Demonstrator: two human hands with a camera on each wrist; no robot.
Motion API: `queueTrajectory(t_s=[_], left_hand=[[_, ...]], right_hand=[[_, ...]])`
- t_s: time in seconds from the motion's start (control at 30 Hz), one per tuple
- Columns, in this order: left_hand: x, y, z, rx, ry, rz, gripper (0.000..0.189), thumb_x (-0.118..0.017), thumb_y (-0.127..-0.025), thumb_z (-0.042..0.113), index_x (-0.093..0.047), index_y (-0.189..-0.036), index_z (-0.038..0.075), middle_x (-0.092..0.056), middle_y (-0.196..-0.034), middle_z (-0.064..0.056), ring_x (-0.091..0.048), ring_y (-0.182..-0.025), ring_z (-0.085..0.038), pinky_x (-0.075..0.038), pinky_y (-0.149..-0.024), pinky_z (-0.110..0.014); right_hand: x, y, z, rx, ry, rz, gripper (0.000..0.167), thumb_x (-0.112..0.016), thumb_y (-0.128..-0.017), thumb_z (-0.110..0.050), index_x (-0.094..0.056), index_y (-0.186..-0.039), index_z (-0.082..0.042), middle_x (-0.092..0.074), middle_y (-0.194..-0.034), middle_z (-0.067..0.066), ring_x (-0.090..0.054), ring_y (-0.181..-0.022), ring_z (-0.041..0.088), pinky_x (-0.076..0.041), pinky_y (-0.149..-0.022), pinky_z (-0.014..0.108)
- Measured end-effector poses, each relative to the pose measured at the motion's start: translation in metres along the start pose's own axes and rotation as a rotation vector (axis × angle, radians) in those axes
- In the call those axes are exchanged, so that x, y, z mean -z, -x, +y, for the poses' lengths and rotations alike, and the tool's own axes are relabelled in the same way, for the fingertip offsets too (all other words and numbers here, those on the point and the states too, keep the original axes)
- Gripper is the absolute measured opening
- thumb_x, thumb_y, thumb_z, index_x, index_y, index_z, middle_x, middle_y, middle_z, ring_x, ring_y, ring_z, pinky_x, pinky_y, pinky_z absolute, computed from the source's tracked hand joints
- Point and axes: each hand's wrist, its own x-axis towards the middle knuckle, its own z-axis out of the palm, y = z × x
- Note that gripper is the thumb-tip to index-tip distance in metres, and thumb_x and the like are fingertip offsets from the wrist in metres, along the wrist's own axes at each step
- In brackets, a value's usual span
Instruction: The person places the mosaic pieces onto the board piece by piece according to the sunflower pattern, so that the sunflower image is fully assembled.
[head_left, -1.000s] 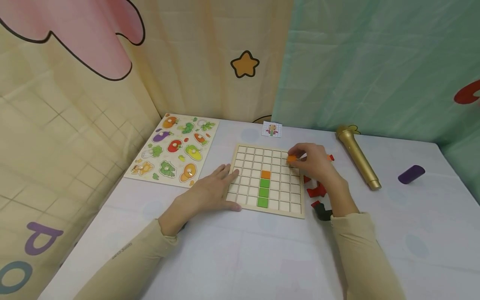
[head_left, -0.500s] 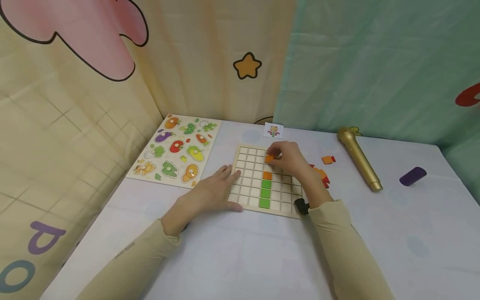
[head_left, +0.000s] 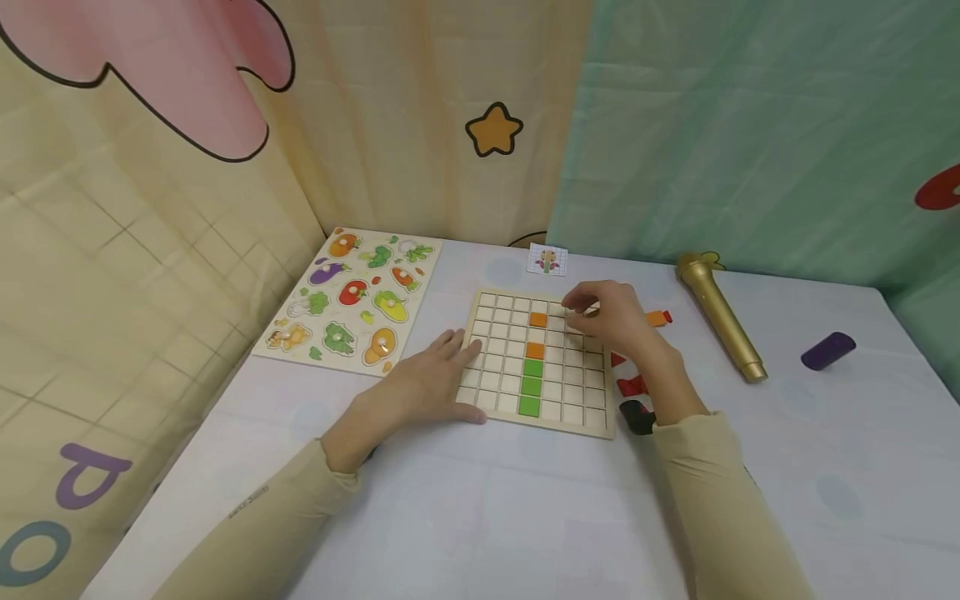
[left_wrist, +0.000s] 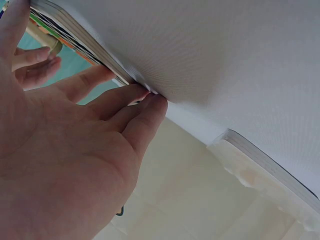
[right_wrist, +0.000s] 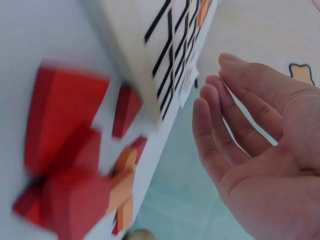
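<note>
A wooden grid board (head_left: 555, 427) lies on the table. Three green tiles (head_left: 531, 386) run up one column from its near edge, with an orange tile (head_left: 535, 351) directly above them. Farther up that column sits a second orange tile (head_left: 538, 320), apart from the rest. My left hand (head_left: 423, 387) rests at the board's left edge, fingers spread and thumb by the near corner. Over the board's far right part is my right hand (head_left: 611, 317); its fingers are loosely bent with nothing between them, as the right wrist view shows. Red blocks (right_wrist: 70, 115) lie beside the board, below that hand.
Left of the board lies a vegetable peg puzzle (head_left: 352, 292). A small pattern card (head_left: 547, 260) is behind the board. Orange pieces (head_left: 657, 319), a gold microphone (head_left: 720, 317) and a purple cylinder (head_left: 828, 351) lie to the right. Fabric curtains (head_left: 420, 125) rise behind the table.
My right hand carried an orange tile leftward over the board, let go of it in an upper cell, and moved back right. My left hand stayed at the board's edge.
</note>
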Motion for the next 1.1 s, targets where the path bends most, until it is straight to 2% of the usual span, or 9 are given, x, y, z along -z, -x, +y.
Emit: queueTrajectory(t_s=[0.2, 0.4, 0.63, 0.93, 1.1], left_hand=[[0.002, 0.002, 0.001, 0.008, 0.010, -0.004, 0.112, -0.077, -0.086, 0.068, -0.025, -0.169, 0.013, -0.015, -0.176, -0.018, -0.013, -0.164, -0.036, -0.031, -0.127, -0.053], [0.002, 0.004, 0.001, 0.004, 0.018, 0.000, 0.111, -0.077, -0.086, 0.067, -0.025, -0.169, 0.013, -0.014, -0.176, -0.019, -0.013, -0.164, -0.037, -0.031, -0.127, -0.054], [0.002, 0.002, 0.001, -0.007, 0.020, 0.005, 0.111, -0.076, -0.086, 0.068, -0.024, -0.169, 0.014, -0.013, -0.176, -0.018, -0.012, -0.164, -0.036, -0.030, -0.128, -0.053], [0.003, 0.001, 0.001, -0.016, 0.026, 0.016, 0.112, -0.075, -0.086, 0.069, -0.024, -0.169, 0.014, -0.013, -0.176, -0.018, -0.012, -0.164, -0.036, -0.031, -0.127, -0.055], [0.002, 0.001, 0.000, -0.006, 0.031, 0.008, 0.112, -0.076, -0.086, 0.068, -0.025, -0.169, 0.014, -0.014, -0.176, -0.018, -0.012, -0.164, -0.036, -0.031, -0.127, -0.054]], right_hand=[[0.021, 0.023, 0.020, -0.032, 0.019, 0.029, 0.024, -0.074, -0.097, -0.010, -0.074, -0.119, -0.002, -0.074, -0.112, 0.017, -0.073, -0.106, 0.036, -0.061, -0.093, 0.051], [0.028, 0.041, 0.041, -0.071, 0.048, 0.052, 0.027, -0.078, -0.095, -0.012, -0.074, -0.119, -0.001, -0.074, -0.113, 0.020, -0.071, -0.103, 0.035, -0.061, -0.088, 0.049], [0.030, 0.045, 0.053, -0.146, 0.100, 0.038, 0.029, -0.081, -0.092, -0.015, -0.074, -0.115, 0.000, -0.073, -0.113, 0.022, -0.066, -0.101, 0.036, -0.061, -0.086, 0.048], [0.035, 0.048, 0.057, -0.140, 0.117, 0.069, 0.022, -0.079, -0.093, -0.014, -0.074, -0.109, 0.000, -0.074, -0.105, 0.019, -0.066, -0.093, 0.031, -0.056, -0.072, 0.031], [0.033, 0.049, 0.050, -0.139, 0.123, 0.101, 0.022, -0.078, -0.094, -0.016, -0.074, -0.110, -0.003, -0.073, -0.108, 0.019, -0.065, -0.093, 0.032, -0.058, -0.074, 0.037]])
